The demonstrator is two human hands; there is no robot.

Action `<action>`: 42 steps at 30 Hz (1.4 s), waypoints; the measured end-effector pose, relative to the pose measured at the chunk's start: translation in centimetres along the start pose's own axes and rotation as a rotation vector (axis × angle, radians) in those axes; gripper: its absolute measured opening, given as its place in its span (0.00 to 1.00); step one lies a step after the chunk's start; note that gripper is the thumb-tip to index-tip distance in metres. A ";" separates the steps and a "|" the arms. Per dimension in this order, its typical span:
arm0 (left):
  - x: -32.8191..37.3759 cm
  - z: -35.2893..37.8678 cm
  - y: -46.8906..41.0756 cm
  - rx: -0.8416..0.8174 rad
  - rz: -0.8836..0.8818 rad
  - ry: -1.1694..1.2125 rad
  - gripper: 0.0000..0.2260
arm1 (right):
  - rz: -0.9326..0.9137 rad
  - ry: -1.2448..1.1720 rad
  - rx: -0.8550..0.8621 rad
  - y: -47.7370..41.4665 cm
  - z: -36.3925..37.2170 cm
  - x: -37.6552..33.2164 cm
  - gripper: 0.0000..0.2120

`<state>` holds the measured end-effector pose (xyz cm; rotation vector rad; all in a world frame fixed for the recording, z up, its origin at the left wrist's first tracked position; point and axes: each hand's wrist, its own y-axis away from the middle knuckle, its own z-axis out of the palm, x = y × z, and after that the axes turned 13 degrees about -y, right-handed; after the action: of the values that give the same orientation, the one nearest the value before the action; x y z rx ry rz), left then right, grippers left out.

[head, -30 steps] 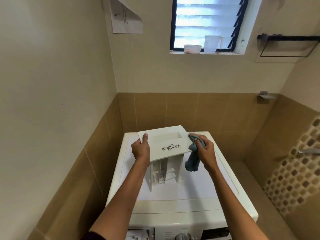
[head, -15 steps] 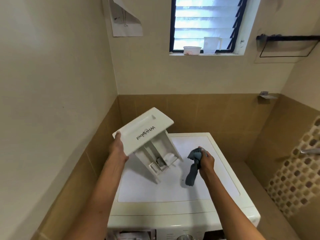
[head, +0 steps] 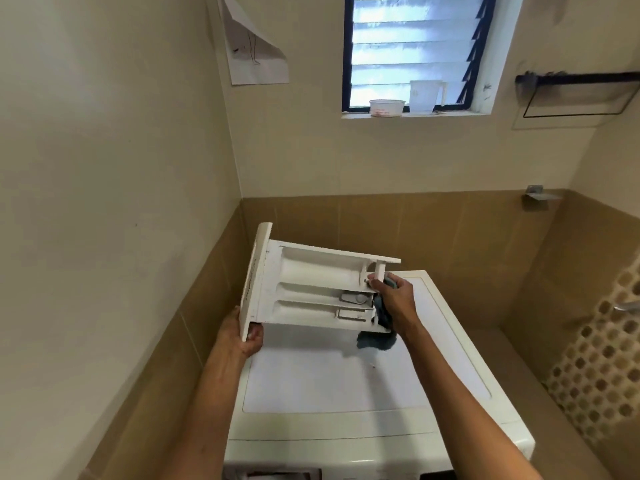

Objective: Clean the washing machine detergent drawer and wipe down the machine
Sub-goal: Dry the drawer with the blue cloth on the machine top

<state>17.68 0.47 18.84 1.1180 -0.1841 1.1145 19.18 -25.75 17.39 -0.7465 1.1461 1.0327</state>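
Count log, head cam.

- Washing machine: 1.
- Detergent drawer: 1, w/ 3 long troughs inside.
- Cloth, blue-grey: 1.
- Grips: 2, i.e. left grip and right grip.
- Window: 1. Louvre slats approx. 6; top is cut off by the frame edge, so count not firm.
- Containers on sill: 2, i.e. 1 low tub and 1 jug w/ handle.
- Paper sheet on wall: 1.
- Black wall rack: 1.
- Small metal bracket at top of tiles: 1.
- Metal fitting at rt edge: 1.
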 end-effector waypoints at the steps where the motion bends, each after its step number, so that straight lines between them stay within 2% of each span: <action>1: -0.5 -0.5 -0.4 0.005 -0.021 -0.046 0.17 | -0.043 0.062 0.022 0.0 0.2 -0.4 0.04; 5: -2.1 -2.2 -2.1 0.005 -0.177 -0.217 0.17 | -0.261 0.308 0.068 1.0 1.7 -2.8 0.06; 7: -1.4 -2.1 -2.0 0.085 -0.147 -0.438 0.21 | -0.354 0.441 0.054 1.7 2.7 -3.8 0.05; 8: -0.7 -1.9 -1.7 0.174 -0.076 -0.502 0.26 | -0.385 0.506 0.049 2.0 3.2 -4.1 0.05; 9: 0.1 -1.5 -1.1 0.305 0.107 -0.549 0.29 | -0.411 0.558 0.046 2.1 3.6 -4.1 0.05; 11: 1.6 0.0 0.7 0.451 0.639 -0.678 0.24 | -0.453 0.665 0.024 2.5 4.4 -3.5 0.06; 12: 2.1 1.0 1.5 0.411 0.855 -0.782 0.22 | -0.455 0.710 0.006 2.7 4.8 -3.3 0.07; 13: 2.4 2.0 2.1 0.295 0.986 -0.919 0.22 | -0.453 0.746 -0.018 3.0 5.2 -2.9 0.08; 14: 2.4 2.9 2.1 0.154 1.019 -1.088 0.25 | -0.442 0.774 -0.044 3.2 5.6 -2.6 0.09; 17: 1.2 4.3 1.1 -0.126 0.898 -1.488 0.34 | -0.429 0.841 -0.138 4.3 7.1 -2.0 0.11; 19: -0.2 3.8 -0.4 -0.164 0.808 -1.525 0.35 | -0.455 0.897 -0.224 5.0 8.0 -1.5 0.12; 21: -1.1 2.9 -1.6 -0.101 0.807 -1.476 0.31 | -0.500 0.955 -0.300 5.4 8.5 -0.9 0.12; 24: -1.8 1.9 -2.2 -0.007 0.921 -1.404 0.21 | -0.550 1.013 -0.413 5.9 8.7 -0.2 0.14; 28: -2.7 1.7 -1.5 0.074 1.014 -1.363 0.19 | -0.571 1.080 -0.563 5.7 8.0 -0.3 0.15; 32: -3.7 2.3 -0.4 0.112 1.015 -1.308 0.18 | -0.452 1.110 -0.787 4.8 7.2 -3.4 0.15; 35: -4.2 2.8 0.3 0.136 1.012 -1.265 0.16 | -0.253 1.014 -0.913 3.7 6.3 -6.0 0.10; 37: -4.3 2.9 0.6 0.143 1.004 -1.261 0.16 | -0.200 0.872 -0.805 2.9 5.5 -7.2 0.10; 40: -4.2 3.1 1.0 0.150 0.982 -1.279 0.17 | -0.356 0.599 -0.443 1.8 5.1 -7.3 0.11; 42: -4.4 3.3 1.2 0.135 0.993 -1.285 0.16 | -0.322 0.421 -0.434 1.8 5.7 -6.5 0.13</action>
<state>15.88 -4.86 18.39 1.7989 -1.8381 1.0477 19.03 -21.73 25.23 -1.4980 1.1117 0.8780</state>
